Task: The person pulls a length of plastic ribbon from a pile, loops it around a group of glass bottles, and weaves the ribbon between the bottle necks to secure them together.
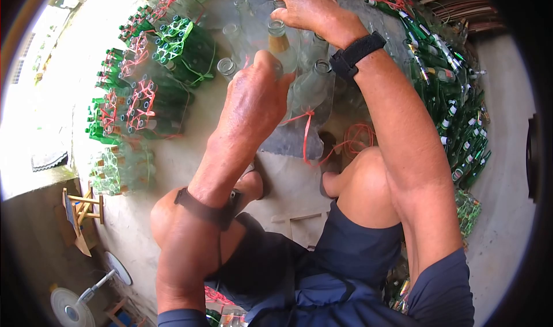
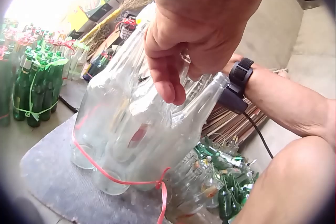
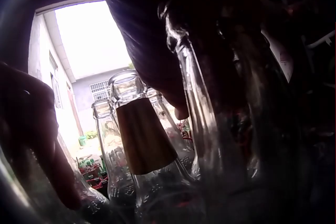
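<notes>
Several clear glass bottles stand upright together in front of me, with red string around their lower part, knotted at the near side. They stand on a grey board. My left hand grips a near bottle's neck from above, fingers curled around it in the left wrist view. Across the group, my right hand holds a far bottle by its neck, its fingertips partly hidden. Between the hands stands a bottle with a tan neck label. The right wrist view is dark.
Bundles of green bottles tied with string stand to the left. On the right lies a heap of green bottles. Loose red string trails near my foot. A fan and a small wooden stool are at lower left.
</notes>
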`<state>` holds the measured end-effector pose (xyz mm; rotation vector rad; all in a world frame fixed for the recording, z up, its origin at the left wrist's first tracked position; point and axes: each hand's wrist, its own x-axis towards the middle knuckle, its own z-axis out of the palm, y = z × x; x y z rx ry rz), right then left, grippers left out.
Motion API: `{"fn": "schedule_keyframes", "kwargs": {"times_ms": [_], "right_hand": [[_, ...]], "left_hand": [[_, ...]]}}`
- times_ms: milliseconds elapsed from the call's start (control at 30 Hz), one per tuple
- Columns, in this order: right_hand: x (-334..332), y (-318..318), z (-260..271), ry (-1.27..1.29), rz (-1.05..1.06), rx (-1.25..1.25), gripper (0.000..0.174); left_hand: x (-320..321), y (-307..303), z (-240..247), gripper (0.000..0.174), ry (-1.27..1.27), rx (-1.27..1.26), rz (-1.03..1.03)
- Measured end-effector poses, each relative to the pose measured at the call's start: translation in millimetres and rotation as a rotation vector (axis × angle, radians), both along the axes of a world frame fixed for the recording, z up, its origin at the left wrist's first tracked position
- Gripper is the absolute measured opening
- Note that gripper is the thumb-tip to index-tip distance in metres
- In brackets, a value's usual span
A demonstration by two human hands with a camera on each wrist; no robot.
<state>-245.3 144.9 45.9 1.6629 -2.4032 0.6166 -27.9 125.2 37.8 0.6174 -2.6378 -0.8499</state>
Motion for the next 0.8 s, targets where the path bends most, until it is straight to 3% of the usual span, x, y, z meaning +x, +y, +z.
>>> {"fn": "schedule_keyframes", "kwargs": {"times_ms": [300, 600, 633, 800], "right_hand": [[-5, -4, -6, 0.049, -0.027, 0.1, 0.031], [-2, -2, -3, 0.049, -0.02, 0.08, 0.026], [-2, -2, -4, 0.042, -0.014, 0.079, 0.024], [-2, 0, -2, 0.045, -0.004, 0.076, 0.022]], "left_hand": [[5, -1, 3, 0.03, -0.015, 0.05, -0.017], [9, 0, 4, 0.024, -0.012, 0.118, -0.033], [9, 2, 15, 0.028, -0.11, 0.215, -0.021], [11, 0, 2, 0.024, -0.023, 0.118, -0.047]]}}
